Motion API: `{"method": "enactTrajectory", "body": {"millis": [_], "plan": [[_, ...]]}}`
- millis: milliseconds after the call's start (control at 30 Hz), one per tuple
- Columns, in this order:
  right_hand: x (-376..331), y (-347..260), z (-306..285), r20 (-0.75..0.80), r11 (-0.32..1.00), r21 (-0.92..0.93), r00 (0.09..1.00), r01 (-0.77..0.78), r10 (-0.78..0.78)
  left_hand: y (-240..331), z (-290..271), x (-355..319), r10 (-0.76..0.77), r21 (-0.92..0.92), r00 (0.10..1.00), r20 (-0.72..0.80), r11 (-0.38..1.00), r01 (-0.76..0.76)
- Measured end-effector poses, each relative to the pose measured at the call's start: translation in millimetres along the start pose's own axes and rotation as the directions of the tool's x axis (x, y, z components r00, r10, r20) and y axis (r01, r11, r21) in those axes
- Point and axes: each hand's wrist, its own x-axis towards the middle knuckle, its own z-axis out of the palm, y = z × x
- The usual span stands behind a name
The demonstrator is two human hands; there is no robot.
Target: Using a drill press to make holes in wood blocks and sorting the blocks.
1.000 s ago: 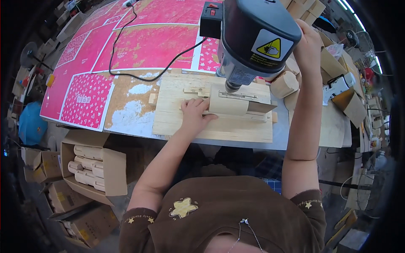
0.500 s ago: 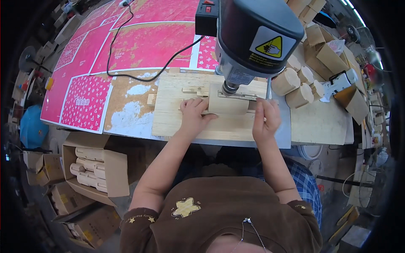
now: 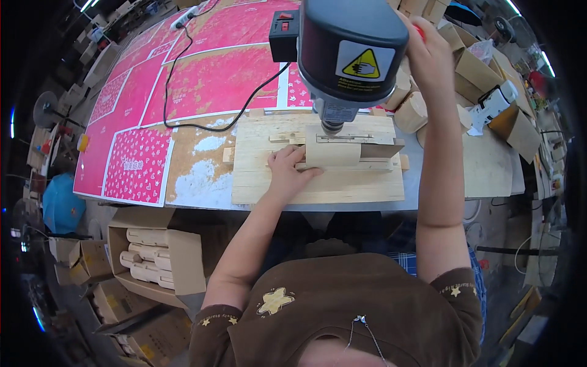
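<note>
Nearest the person: an open cardboard box [image 3: 160, 260] on the floor at their left, holding pale wooden pieces in rows.

On the bench, a wooden base board [image 3: 318, 160] lies flat near the front edge. On it sits a small wooden block [image 3: 332, 154], directly under the spindle of the drill press [image 3: 351, 52].

Left hand [image 3: 287, 173]: flat on the board, fingers together and pressed against the left end of the block, pinning it rather than wrapping it.

Right hand [image 3: 428, 52]: raised, closed around a red-tipped feed handle at the right side of the drill head. Most of that handle is hidden by the hand and the motor housing.

Beyond the drill: 1 black power cable [image 3: 202, 116] looping across pink patterned sheets [image 3: 183, 92]. To the right, a cluster of cut wooden blocks [image 3: 411, 110] and a white handheld tool [image 3: 489, 107].

Risks, as judged from here:
- Left fingertips lie close to the spindle; if the block twists when the bit bites, the fingers could be dragged toward it.
- The block appears held by hand pressure and a fence strip only; no clamp visible, so it may spin or lift.
- Cable lies slack on the bench and could snag.

Cannot make out: the bit tip, hidden behind the housing; whether it touches the wood; whether the spindle is turning.
</note>
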Motion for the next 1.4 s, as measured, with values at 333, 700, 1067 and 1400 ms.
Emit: {"method": "enactTrajectory", "body": {"millis": [333, 700, 1067, 1400], "plan": [[-142, 57, -6, 0.566, 0.983, -0.175, 0.812, -0.047, 0.14, -7, -10, 5, 0.082, -0.006, 0.995, -0.049, 0.997, -0.082], [-186, 7, -35, 0.764, 0.982, -0.086, 0.621, -0.167, 0.172, -22, -142, -64, -0.077, -0.332, 0.991, 0.106, 0.937, 0.108], [-193, 12, -36, 0.707, 0.942, 0.048, 0.678, -0.332, 0.203, 10, -140, -66, -0.682, -0.591, 0.677, 0.276, 0.436, 0.679], [-189, 19, -47, 0.736, 0.936, 0.02, 0.639, -0.35, 0.223, 20, -108, -52, -0.669, -0.632, 0.658, 0.347, 0.352, 0.691]]}}
